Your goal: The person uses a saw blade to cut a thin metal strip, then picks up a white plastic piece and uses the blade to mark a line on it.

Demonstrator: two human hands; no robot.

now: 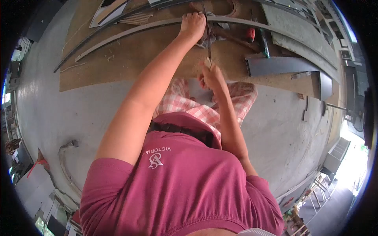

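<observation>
A long pale grey strip [130,36] lies across the brown board, looking curved in this wide view. My left hand [193,25] is closed around it near the middle, knuckles up. My right hand [212,78] grips the pale handle of a long, thin, dark file-like tool [209,43], closer to my body. The tool points away from me and crosses the strip just right of my left hand. Whether its edge is toothed is too fine to tell. A crumpled light cloth or bag [204,42] lies by the crossing.
A brown board [114,72] covers the work area. A darker strip [84,42] lies at the left. On the right are a red object [251,34], a green-and-black tool [264,46], a dark angled panel [283,66] and a grey plank [295,35]. Checked cloth [244,96] covers my lap.
</observation>
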